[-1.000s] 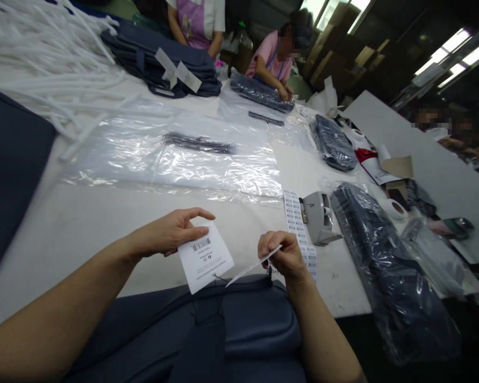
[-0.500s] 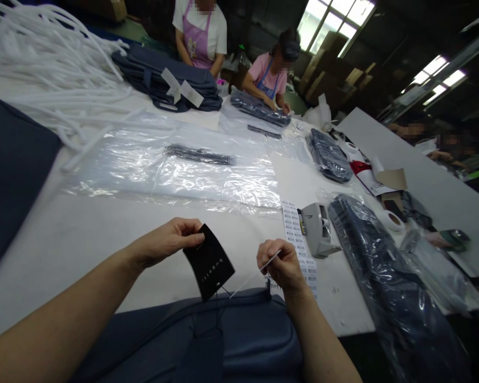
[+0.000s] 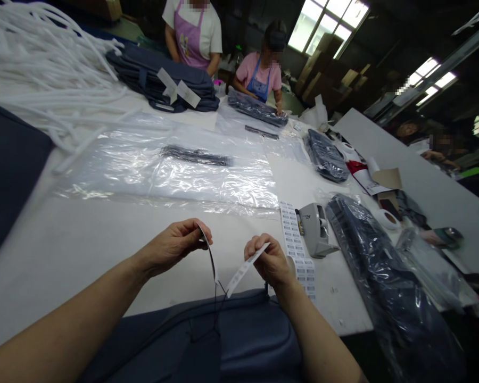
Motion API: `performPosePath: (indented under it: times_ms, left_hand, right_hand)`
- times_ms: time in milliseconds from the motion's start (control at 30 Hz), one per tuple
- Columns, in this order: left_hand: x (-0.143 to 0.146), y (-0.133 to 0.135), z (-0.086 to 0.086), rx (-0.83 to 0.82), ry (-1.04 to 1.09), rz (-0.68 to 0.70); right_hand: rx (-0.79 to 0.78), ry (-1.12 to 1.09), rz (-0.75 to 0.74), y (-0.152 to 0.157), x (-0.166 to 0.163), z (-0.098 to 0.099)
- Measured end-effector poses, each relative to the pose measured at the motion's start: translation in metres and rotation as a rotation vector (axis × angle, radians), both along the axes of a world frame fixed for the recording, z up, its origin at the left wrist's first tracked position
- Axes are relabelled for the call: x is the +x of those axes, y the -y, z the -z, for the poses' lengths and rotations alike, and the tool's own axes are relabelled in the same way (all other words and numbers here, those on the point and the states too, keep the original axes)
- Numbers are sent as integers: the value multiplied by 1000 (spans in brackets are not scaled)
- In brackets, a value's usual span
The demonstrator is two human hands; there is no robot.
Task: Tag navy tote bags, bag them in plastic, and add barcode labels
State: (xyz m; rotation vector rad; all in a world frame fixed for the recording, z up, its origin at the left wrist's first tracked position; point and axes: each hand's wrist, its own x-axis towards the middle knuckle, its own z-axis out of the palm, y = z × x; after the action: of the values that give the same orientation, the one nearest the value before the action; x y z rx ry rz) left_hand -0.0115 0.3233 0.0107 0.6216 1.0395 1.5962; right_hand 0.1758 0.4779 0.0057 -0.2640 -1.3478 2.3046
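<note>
The left hand (image 3: 183, 239) pinches between thumb and fingers a thin hang tag (image 3: 209, 256), which is slightly bent and seen almost from its edge. The right hand (image 3: 269, 260) holds in the same narrow way a white printed tag (image 3: 245, 271), sloping down toward the first one. The lower ends of the two tags are near each other, and from there a thin black string (image 3: 215, 311) goes down to the navy bag (image 3: 259, 335). This bag is below both hands, close to the person's body. On the white table (image 3: 120, 229), beyond the hands, transparent plastic bags (image 3: 139, 178) lie flat. To the right of the right hand are a barcode label strip (image 3: 290, 229) and a grey dispenser (image 3: 313, 234).
</note>
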Motion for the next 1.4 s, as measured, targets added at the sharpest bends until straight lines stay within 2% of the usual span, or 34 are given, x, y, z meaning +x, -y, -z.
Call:
performPosePath:
  times_ms: [167, 300, 500, 767, 1033, 1133, 1200, 1333, 1400]
  left_hand:
    - [14, -9, 0, -56, 62, -110]
    - [12, -9, 7, -61, 152, -185]
    - [4, -3, 17, -27, 204, -207]
    - [-6, 5, 10, 197, 147, -129]
    - [-26, 14, 9, 263, 23, -140]
    - [-31, 17, 7, 261, -42, -132]
    - [-33, 18, 5, 251, -86, -117]
    - [-34, 18, 2, 251, -156, -77]
    - [-33, 18, 1, 246, -184, -61]
  right_hand:
    - [27, 96, -81, -1, -26, -5]
    - [31, 108, -158, -5, -42, -9]
    - [51, -23, -175, -9, -35, -16]
    - [138, -117, -23, -20, -9, -21]
    - [120, -31, 46, -18, -4, -12]
    - [133, -36, 88, -17, -1, -15]
    - [212, 14, 119, -14, 2, -21]
    - [464, 318, 163, -9, 6, -45]
    - [477, 419, 115, -10, 7, -54]
